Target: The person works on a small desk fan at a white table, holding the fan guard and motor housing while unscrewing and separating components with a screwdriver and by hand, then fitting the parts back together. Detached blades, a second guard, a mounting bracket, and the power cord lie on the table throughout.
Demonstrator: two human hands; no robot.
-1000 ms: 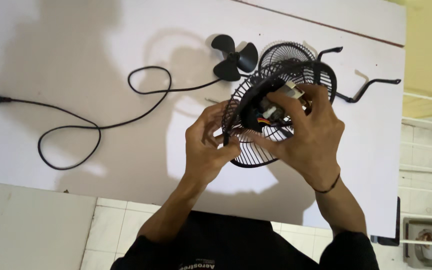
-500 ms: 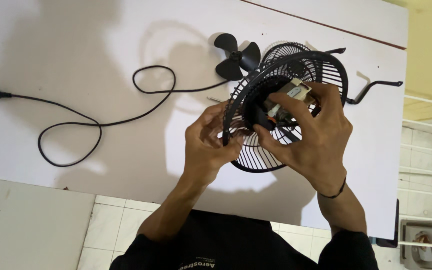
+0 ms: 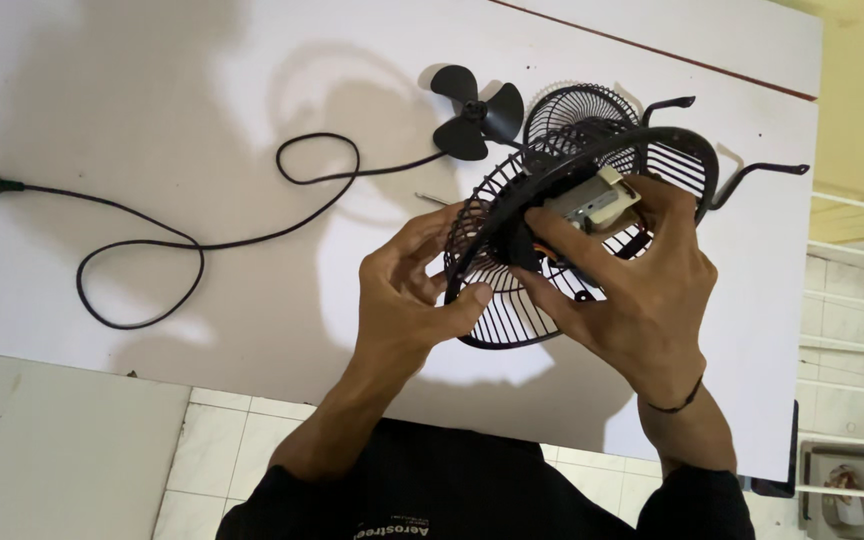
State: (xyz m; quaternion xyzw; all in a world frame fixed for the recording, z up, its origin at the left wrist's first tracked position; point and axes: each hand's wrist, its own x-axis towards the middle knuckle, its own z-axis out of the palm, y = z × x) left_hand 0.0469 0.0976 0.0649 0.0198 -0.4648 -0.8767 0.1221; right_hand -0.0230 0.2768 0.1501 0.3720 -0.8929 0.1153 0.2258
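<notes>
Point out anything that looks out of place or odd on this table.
The fan is in pieces: the blade lies loose on the white table beside a separate grille, while both hands hold the rear guard with its exposed motor.

Black wire-metal fan guard (image 3: 512,300), matt plastic blade (image 3: 472,112), smooth white table (image 3: 202,90).

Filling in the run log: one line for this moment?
left hand: grips grille rim | right hand: holds motor | blade, cord: on table
</notes>
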